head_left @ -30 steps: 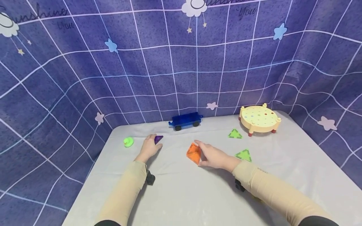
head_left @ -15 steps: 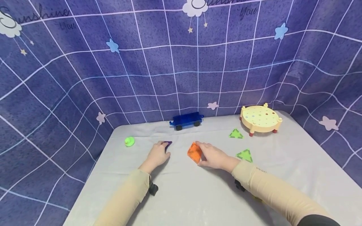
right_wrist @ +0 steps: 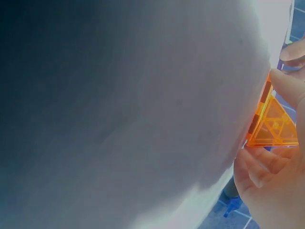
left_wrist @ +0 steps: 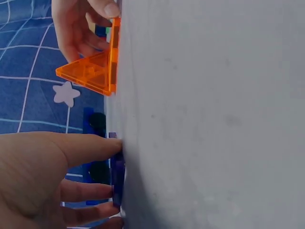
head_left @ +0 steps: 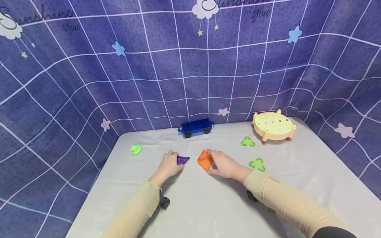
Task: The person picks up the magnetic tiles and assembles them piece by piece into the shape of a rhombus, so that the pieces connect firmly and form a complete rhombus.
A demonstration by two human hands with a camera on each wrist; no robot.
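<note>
On the white-covered table, my left hand [head_left: 169,165] pinches a purple translucent triangular magnetic tile [head_left: 183,160] by its edges. The left wrist view shows the purple tile [left_wrist: 117,174] lying low along the tabletop between thumb and fingers. Just to its right, my right hand [head_left: 227,164] grips orange magnetic tiles [head_left: 204,160] between thumb and fingertips. One orange triangle [left_wrist: 90,73] stands up at an angle from another orange piece lying along the table. A small gap separates the purple tile's point from the orange tiles.
Behind the hands is a blue toy wagon [head_left: 197,127]. A green toy duck [head_left: 136,149] sits at left. Two green triangular tiles [head_left: 248,141] lie right, near a round yellow toy table [head_left: 273,125]. A yellow object [head_left: 271,210] is mostly hidden under the right sleeve.
My left hand has slid the purple tile right and toward me, close to the orange tiles, turning its face into view. My right hand has stayed in place with the orange tiles.
</note>
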